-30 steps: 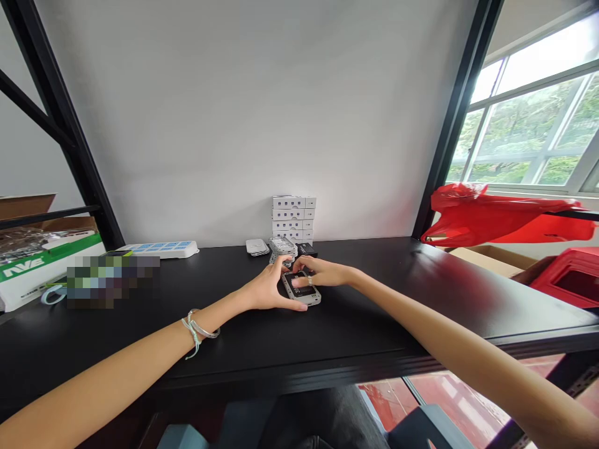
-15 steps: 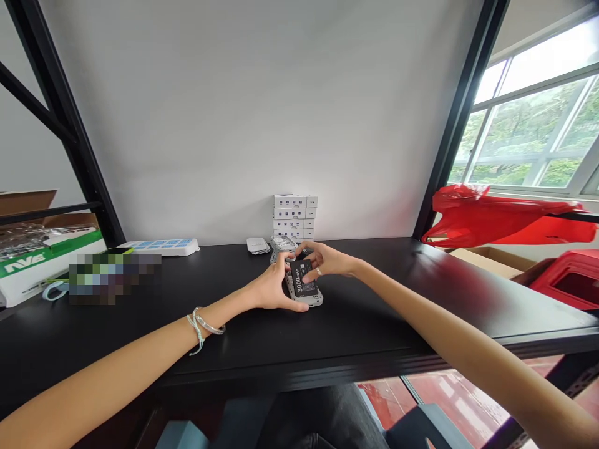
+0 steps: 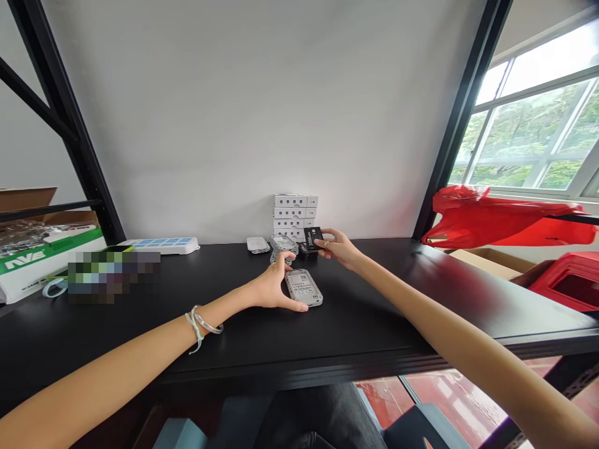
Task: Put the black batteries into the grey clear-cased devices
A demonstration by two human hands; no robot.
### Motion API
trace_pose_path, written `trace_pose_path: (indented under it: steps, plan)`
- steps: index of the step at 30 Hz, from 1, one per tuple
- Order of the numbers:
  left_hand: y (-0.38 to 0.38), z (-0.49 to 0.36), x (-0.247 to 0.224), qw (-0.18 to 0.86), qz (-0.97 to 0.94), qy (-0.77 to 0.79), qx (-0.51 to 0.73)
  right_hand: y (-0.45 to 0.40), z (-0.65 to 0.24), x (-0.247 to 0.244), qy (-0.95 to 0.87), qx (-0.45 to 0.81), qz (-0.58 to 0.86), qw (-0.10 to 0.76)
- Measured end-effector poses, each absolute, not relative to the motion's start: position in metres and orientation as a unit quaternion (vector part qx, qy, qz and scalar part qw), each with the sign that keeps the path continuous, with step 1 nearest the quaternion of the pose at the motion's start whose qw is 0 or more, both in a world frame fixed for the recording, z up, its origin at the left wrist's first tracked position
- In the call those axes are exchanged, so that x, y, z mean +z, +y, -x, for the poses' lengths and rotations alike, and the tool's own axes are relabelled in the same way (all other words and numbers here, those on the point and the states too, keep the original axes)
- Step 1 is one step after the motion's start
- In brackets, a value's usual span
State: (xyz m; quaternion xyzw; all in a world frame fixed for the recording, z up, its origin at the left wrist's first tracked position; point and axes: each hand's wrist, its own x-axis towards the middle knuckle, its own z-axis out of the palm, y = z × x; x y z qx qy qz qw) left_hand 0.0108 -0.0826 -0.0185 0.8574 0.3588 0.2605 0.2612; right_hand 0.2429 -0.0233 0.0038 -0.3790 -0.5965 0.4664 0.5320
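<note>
Battery [image 3: 313, 237], black, pinched between thumb and fingers of the right hand [image 3: 339, 247]; white carton stack [image 3: 290, 212] just beyond those fingers, contents hidden. Left hand [image 3: 271, 288] spread on black table [image 3: 355, 337], just beside mobile phone [image 3: 303, 287].

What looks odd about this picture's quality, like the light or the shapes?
In the head view, the window glares almost white at the top, the black uprights lean inward as if stretched by a wide lens, and a blocky pixelated patch hides whatever lies on that part of the table.
</note>
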Motion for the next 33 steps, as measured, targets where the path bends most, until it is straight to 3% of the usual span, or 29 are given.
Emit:
trace_pose_path:
  steps: [10,22,28,33]
  plan:
    - [-0.086,-0.012,-0.017,0.262,-0.857,0.369,0.248,-0.015,-0.232,-0.016,-0.635,0.346,0.507,0.469]
    - [-0.090,-0.013,-0.014,0.253,-0.862,0.367,0.243,-0.004,-0.236,-0.016,-0.533,0.448,0.467,0.545]
    - [-0.090,-0.013,-0.014,0.260,-0.860,0.365,0.245,0.005,-0.245,-0.015,-0.523,0.413,0.468,0.580]
    - [-0.090,-0.013,-0.014,0.268,-0.855,0.364,0.253,0.008,-0.251,-0.021,-0.566,0.348,0.516,0.541]
